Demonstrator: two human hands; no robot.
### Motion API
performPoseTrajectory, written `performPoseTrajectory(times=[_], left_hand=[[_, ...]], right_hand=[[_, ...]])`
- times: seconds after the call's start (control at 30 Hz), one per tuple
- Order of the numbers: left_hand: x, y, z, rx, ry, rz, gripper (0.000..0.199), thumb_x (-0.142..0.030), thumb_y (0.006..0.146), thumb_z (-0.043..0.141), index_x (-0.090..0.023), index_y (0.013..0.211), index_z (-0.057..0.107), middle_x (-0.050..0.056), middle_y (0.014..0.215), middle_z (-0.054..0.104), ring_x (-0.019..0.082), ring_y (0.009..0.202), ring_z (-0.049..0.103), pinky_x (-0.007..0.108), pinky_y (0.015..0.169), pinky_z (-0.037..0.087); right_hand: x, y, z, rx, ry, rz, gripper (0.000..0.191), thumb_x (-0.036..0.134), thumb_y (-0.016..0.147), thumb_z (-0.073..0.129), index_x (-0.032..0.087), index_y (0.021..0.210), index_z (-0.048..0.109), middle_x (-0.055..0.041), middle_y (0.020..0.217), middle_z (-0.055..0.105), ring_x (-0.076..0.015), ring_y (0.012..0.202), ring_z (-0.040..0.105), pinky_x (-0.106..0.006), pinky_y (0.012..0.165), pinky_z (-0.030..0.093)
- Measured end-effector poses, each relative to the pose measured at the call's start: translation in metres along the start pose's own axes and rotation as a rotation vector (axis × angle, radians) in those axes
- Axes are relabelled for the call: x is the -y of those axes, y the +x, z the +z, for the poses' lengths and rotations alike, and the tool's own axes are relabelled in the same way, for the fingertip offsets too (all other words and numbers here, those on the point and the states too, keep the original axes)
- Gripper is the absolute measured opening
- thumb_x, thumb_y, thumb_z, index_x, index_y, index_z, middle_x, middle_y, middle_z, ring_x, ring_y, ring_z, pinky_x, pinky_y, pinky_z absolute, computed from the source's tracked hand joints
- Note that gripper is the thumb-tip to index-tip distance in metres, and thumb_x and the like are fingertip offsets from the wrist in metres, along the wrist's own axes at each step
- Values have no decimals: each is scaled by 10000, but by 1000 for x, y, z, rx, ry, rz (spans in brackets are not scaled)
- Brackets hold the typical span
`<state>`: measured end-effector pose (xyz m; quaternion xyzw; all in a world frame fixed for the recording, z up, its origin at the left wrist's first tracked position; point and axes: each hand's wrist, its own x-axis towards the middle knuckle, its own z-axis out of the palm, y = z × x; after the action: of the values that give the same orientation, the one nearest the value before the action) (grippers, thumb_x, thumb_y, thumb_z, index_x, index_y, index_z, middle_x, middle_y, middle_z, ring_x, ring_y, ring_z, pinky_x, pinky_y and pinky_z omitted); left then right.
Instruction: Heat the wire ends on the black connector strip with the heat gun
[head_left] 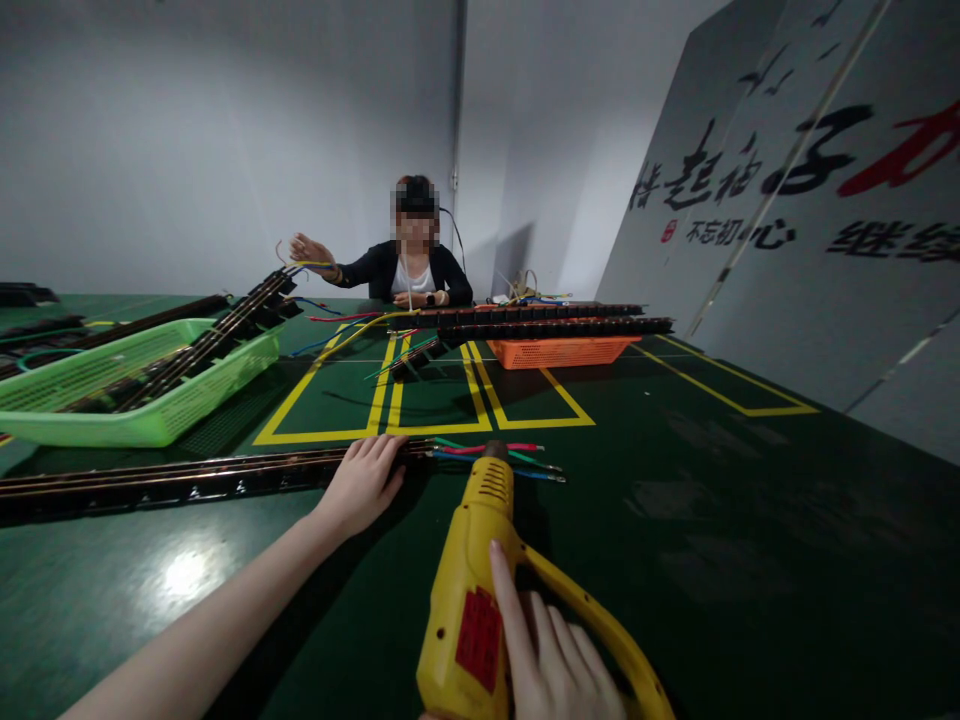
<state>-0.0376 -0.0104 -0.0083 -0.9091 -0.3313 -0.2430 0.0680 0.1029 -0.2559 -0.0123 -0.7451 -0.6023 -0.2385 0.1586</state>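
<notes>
My right hand (pixel 559 655) grips a yellow heat gun (pixel 469 580) with a red label, its index finger stretched along the body. The gun's dark nozzle points away from me, close to several coloured wires (pixel 517 455) in red, green and blue with metal ends. Those wires come out of a long black strip (pixel 187 480) with copper-coloured rods along it, lying on the table to the left. Near its wired end, my left hand (pixel 366 483) is wrapped over the strip.
A green basket (pixel 161 425) with similar strips stands at the left. Further back, more strips rest across an orange basket (pixel 566 353). Yellow tape (pixel 442 430) marks the green table (pixel 720 560). Across it sits a person (pixel 382 270), one hand raised beside wires.
</notes>
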Motion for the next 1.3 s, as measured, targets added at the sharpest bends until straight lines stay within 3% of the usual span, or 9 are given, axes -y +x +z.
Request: performPoseTrajectory(times=[0.1,0.23,0.37,0.57,0.67,0.93,1.13,1.3], left_hand=[[0,0,1,3,9,1,354,-259,912,414,-157,1248,458,102,1158,589,252,1083,541,414,938,426],[-1,0,1,10,23,-6,354,-254,913,416,-148,1248,456,105,1172,586,254,1094,535,414,946,422],[-1,-1,0,-5,13,-2,356,-261,910,421,-158,1248,465,108,1168,588,257,1088,539,419,941,428],[1,-1,0,6,7,9,357,-269,921,408,-161,1257,457,107,1177,583,252,1095,537,408,948,425],[1,-1,0,0,8,11,359,-275,921,403,-171,1260,458,105,1170,588,251,1088,544,409,942,428],[4,-2,0,29,16,14,373,-289,933,398,-162,1282,433,103,1183,578,245,1098,534,406,956,423],[3,-2,0,8,9,16,370,-290,924,407,-164,1269,452,103,1160,590,248,1080,550,410,939,440],[4,-2,0,19,4,15,384,-286,922,411,-160,1284,440,107,1186,579,250,1094,540,415,951,433]], right_hand=[[11,4,1,-26,-14,-71,1059,842,701,265,76,1432,283,-173,953,664,-290,842,651,-427,707,541],[19,7,3,-59,-70,-159,699,483,858,371,134,1451,247,-105,933,680,-230,823,656,-348,706,545],[21,6,4,-36,-94,-191,665,274,827,440,158,1453,246,-75,946,685,-207,825,655,-320,720,542],[19,8,0,-47,-73,-183,669,344,853,382,147,1465,194,-81,940,680,-213,824,651,-324,706,534],[12,12,-2,-19,-43,-206,738,290,800,427,145,1471,157,-72,948,678,-206,809,643,-312,703,524],[-13,12,-1,-63,-65,-285,728,185,796,322,117,1471,60,-51,925,688,-165,787,653,-275,672,530],[-36,6,-8,-23,-46,-286,771,305,802,412,104,1471,85,-46,945,693,-177,790,654,-273,663,530],[-57,-1,-14,42,32,-90,849,516,800,459,142,1479,111,-66,1029,676,-223,876,652,-333,717,527]])
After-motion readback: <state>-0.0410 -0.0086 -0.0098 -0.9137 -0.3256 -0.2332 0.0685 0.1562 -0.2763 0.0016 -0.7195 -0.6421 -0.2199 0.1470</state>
